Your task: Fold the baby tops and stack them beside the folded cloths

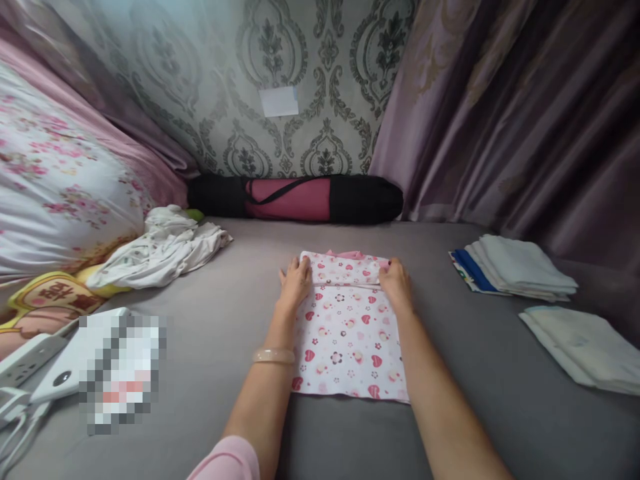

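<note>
A white shirt (pixel 345 340) printed with red hearts and small flowers lies flat on the grey bed sheet, its upper part folded down into a band. Pink trim shows behind the fold. At the left end of the band, my left hand (pixel 296 283) grips the cloth, with a pale bangle on that wrist. My right hand (pixel 397 283) pinches the band's right end, fingers closed on the fabric. The undersides of both hands and the layers inside the fold are hidden.
A stack of folded cloths (pixel 525 267) and another folded cloth (pixel 585 347) lie on the right. Left are a crumpled white cloth (pixel 165 247), a floral pillow (pixel 60 180), a power strip (pixel 30 360) and a white device (pixel 75 360). A black-and-pink long bag (pixel 290 199) lies along the wall.
</note>
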{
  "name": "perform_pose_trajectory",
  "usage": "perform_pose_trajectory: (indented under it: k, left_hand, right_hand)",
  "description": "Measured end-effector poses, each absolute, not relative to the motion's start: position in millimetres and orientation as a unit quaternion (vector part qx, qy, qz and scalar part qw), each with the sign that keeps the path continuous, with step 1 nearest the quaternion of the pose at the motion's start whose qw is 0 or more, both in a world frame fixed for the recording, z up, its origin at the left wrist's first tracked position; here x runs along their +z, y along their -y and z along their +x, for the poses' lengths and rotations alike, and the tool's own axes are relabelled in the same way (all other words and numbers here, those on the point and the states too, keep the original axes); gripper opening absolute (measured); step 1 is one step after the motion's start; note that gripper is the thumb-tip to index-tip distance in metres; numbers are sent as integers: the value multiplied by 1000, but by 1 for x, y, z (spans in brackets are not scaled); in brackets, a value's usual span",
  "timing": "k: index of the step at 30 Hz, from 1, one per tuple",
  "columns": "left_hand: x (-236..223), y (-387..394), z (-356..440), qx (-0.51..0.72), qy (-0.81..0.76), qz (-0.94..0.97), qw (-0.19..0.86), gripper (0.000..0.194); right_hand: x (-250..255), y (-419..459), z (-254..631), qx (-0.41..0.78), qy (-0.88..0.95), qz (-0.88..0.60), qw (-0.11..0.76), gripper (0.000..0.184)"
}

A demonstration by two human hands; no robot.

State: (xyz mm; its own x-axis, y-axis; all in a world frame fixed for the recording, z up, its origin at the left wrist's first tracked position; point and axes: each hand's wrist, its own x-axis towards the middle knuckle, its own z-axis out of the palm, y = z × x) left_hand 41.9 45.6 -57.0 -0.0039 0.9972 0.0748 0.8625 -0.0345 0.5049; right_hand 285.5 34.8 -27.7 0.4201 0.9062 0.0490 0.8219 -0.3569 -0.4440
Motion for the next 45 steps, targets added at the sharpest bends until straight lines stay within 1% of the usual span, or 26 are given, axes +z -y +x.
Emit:
perform_pose_trajectory:
  k: [4, 7, 9, 12, 15, 19, 26, 29, 35, 39, 45]
  left_hand:
    - [-56, -44, 42, 205, -680, 687, 152, 43]
    - [-52, -44, 45, 224, -682, 688, 107, 42]
    - [-48, -44, 50, 248, -671, 696, 68, 41]
    - [-46, -45, 58, 259, -643, 720, 43, 41]
    - [-52, -46, 62, 239, -633, 735, 45, 44]
    - [-63, -50, 58, 208, -636, 741, 52, 49]
    - [-77, -57, 50, 175, -632, 751, 72, 50]
    - [-77, -56, 52, 168, -646, 741, 75, 51]
    - [-73, -54, 55, 143, -658, 736, 70, 57]
    - [-75, -54, 54, 145, -658, 735, 73, 59]
    - [-74, -54, 54, 145, -658, 734, 85, 59]
  right_hand:
    - [-29, -29, 289, 51, 534, -825, 178, 36]
    - [-27, -27, 290, -13, 543, -820, 180, 35]
    - [-24, -28, 283, -26, 568, -802, 183, 38]
    - [-20, -34, 255, 5, 664, -732, 155, 45]
    - [-22, -40, 212, 61, 756, -645, 93, 50]
    - [-36, -43, 171, 64, 804, -584, 91, 57]
    - [-67, -44, 167, 75, 792, -596, 107, 58]
    - [-69, -42, 168, 77, 781, -611, 103, 60]
    - [-67, -31, 176, 67, 705, -699, 100, 68]
    - [-66, -28, 194, 56, 675, -731, 80, 71]
    - [-62, -32, 231, 46, 650, -758, 28, 73]
